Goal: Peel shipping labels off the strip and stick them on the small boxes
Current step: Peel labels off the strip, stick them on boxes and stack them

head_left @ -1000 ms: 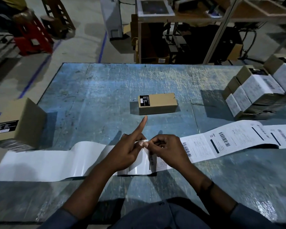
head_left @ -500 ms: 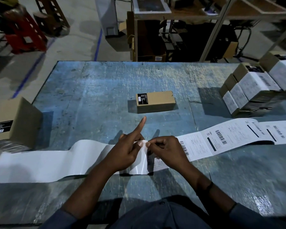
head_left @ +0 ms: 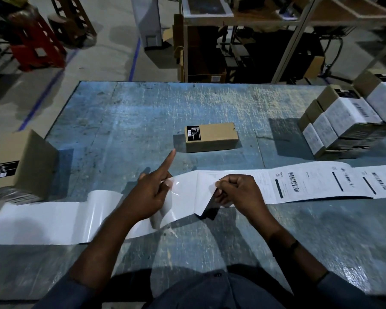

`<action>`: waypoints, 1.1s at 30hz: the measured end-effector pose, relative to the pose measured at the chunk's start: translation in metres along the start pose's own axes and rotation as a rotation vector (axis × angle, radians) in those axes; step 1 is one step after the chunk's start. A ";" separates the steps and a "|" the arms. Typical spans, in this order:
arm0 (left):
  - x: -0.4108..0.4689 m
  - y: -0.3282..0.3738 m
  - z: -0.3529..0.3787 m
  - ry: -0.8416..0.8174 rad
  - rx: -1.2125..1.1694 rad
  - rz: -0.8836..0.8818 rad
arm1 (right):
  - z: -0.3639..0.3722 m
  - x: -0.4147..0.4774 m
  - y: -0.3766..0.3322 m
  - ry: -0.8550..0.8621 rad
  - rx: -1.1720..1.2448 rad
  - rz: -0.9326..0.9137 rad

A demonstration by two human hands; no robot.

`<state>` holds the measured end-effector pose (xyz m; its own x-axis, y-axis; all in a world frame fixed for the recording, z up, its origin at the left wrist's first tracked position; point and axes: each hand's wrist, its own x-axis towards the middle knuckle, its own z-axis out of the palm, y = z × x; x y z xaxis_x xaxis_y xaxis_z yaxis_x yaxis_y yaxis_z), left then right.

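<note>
A long label strip (head_left: 321, 181) runs across the blue table (head_left: 120, 121); its right part carries printed shipping labels, its left part is bare glossy backing (head_left: 42, 221). My left hand (head_left: 149, 192) pinches the backing between thumb and middle finger, index finger pointing up. My right hand (head_left: 239, 192) pinches the corner of a shipping label (head_left: 207, 190) that is partly lifted off the backing. A small brown box (head_left: 212, 137) with a black sticker lies beyond the hands, with no shipping label on it.
A stack of small boxes with white shipping labels (head_left: 343, 123) stands at the right edge. A larger brown box stack (head_left: 20, 166) sits at the left edge. Shelving and cartons (head_left: 210, 52) stand behind the table.
My right hand has pulled the label's corner away to the right, opening a wide gap of bare backing between the hands. My left hand keeps its hold on the backing.
</note>
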<state>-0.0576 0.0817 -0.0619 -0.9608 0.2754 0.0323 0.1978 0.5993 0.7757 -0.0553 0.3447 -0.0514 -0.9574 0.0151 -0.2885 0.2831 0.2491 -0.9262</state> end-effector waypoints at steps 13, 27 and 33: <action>-0.003 -0.030 -0.032 -0.033 0.350 -0.099 | -0.061 0.006 0.011 0.232 0.331 -0.129; 0.000 -0.018 -0.019 0.049 0.425 0.061 | -0.072 -0.006 -0.029 0.208 0.733 -0.214; 0.000 0.072 0.035 -0.065 -0.091 0.087 | -0.017 -0.009 -0.041 0.202 0.446 -0.201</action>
<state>-0.0363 0.1507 -0.0283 -0.9256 0.3733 0.0631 0.2584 0.5012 0.8258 -0.0592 0.3509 -0.0072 -0.9748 0.2071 -0.0829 0.0477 -0.1696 -0.9844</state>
